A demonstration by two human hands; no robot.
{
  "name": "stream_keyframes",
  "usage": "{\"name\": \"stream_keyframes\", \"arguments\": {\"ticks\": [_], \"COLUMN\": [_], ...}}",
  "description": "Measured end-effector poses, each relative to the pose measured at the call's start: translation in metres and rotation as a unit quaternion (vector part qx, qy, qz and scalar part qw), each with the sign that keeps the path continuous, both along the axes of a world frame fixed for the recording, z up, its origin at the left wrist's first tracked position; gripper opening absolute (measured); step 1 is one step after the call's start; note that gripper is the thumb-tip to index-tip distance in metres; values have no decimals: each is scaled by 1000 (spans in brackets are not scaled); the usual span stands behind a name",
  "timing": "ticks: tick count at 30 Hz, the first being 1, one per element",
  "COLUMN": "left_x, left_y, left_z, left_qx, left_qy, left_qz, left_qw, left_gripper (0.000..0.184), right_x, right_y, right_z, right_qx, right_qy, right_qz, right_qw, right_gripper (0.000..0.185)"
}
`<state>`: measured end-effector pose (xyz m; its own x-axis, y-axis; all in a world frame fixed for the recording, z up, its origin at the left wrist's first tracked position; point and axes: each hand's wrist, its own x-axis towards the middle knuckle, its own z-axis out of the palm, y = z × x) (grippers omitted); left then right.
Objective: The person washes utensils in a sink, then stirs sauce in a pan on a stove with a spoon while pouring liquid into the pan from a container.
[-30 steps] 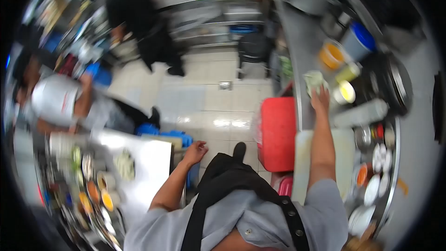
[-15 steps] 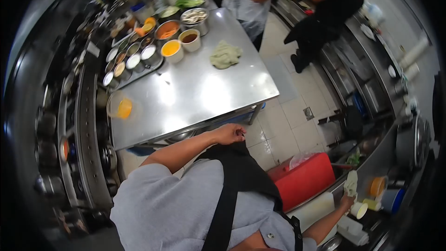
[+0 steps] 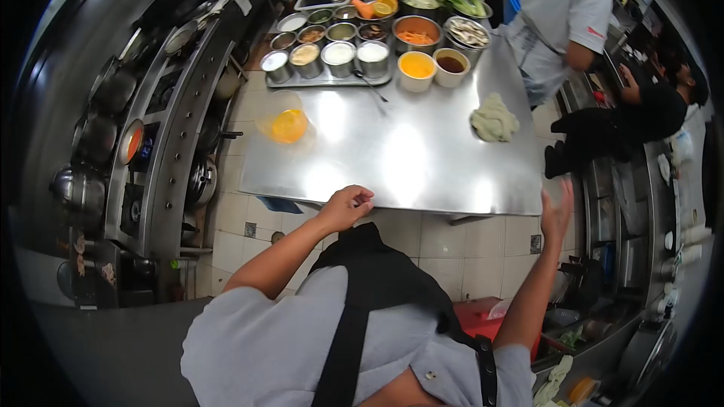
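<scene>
My left hand [image 3: 346,209] hovers by the near edge of the steel table [image 3: 332,173], its fingers curled in and nothing visible in them. At the table's near right corner my right hand [image 3: 556,209] is raised, fingers stretched out and empty. A clear plastic container with orange-yellow liquid [image 3: 288,125] stands on the left of the table. A crumpled pale green cloth [image 3: 495,118] lies near the right edge. Between them are a tub of yellow-orange liquid [image 3: 416,69] and a tub of dark sauce [image 3: 452,65].
Behind stands a tray [image 3: 326,80] with several metal pots, a spoon [image 3: 369,84] leaning off it. Stoves [image 3: 162,136] line the left. A co-worker in white [image 3: 562,15] stands at the right; another in black [image 3: 641,117] is farther off. A red box [image 3: 475,318] sits low right.
My view has turned left to face the table. My right hand has let go of a pale cloth at the right-hand counter and come up to the table corner.
</scene>
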<state>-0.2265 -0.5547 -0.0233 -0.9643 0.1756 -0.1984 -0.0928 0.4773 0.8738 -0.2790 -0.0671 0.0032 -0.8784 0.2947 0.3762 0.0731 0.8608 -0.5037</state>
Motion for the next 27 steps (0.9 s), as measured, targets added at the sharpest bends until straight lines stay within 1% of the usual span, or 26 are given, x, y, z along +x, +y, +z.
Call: {"name": "stream_keyframes", "arguments": {"ticks": [1, 3, 5, 6, 8, 9, 10, 11, 12, 14, 15, 17, 18, 19, 20, 21, 22, 23, 24, 26, 27], "left_x": [0, 5, 19, 26, 36, 41, 46, 49, 49, 44, 42, 15, -3, -23, -46, -70, -92, -112, -125, -138, -141], "left_y": [-23, -76, -130, -152, -198, -221, -242, -259, -269, -292, -301, -303, -300, -301, -305, -309, -311, -311, -308, -302, -300], "left_z": [2, -6, -16, -18, -14, -21, -31, -37, -29, -41, -46, -33, -29, -34, -40, -47, -50, -45, -38, -25, -18], "left_qx": [5, 4, -13, -20, -36, -19, -1, 18, 31, 39, 42, 96, 124, 125, 124, 75, 25, 4, -17, -2, 2], "left_qy": [-7, 0, -5, -22, -54, -44, -35, -23, -35, -8, 7, 3, 0, 19, 40, 63, 87, 79, 71, 9, -21], "left_qz": [32, 50, 77, 105, 155, 193, 230, 266, 305, 344, 364, 390, 403, 400, 396, 395, 393, 384, 374, 380, 380], "left_qw": [999, 999, 997, 994, 986, 980, 973, 964, 951, 938, 930, 916, 907, 908, 909, 913, 915, 920, 925, 925, 925], "left_gripper": [26, 25, 25, 24, 23, 23, 22, 22, 21, 21, 21, 20, 20, 21, 22, 25, 27, 28, 28, 24, 22], "right_x": [-37, -112, -183, -209, -226, -227, -225, -218, -205, -151, -122, -80, -67, -57, -53, -51, -53, -55, -57, -65, -67], "right_y": [-28, -69, -81, -84, -111, -121, -131, -148, -159, -226, -256, -317, -347, -379, -401, -423, -440, -447, -443, -435, -432], "right_z": [-5, -25, -66, -88, -105, -115, -124, -136, -144, -119, -114, -100, -90, -71, -65, -57, -53, -50, -54, -67, -65], "right_qx": [-2, 16, 18, 38, 106, 137, 125, 162, 199, 293, 317, 250, 239, 209, 171, 168, 168, 167, 162, 144, 144], "right_qy": [6, -33, -59, -89, -166, -204, -170, -154, -135, -172, -113, -120, -120, -114, -124, -138, -165, -192, -146, -54, -67], "right_qz": [55, 85, 121, 112, 49, 13, 11, 24, 34, 60, 106, 184, 214, 256, 307, 334, 337, 339, 364, 408, 404], "right_qw": [998, 996, 991, 989, 979, 969, 977, 975, 970, 939, 936, 943, 939, 937, 928, 917, 911, 906, 906, 900, 901], "right_gripper": [58, 58, 58, 58, 58, 58, 58, 55, 53, 48, 43, 48, 46, 43, 43, 42, 45, 47, 48, 51, 53]}}
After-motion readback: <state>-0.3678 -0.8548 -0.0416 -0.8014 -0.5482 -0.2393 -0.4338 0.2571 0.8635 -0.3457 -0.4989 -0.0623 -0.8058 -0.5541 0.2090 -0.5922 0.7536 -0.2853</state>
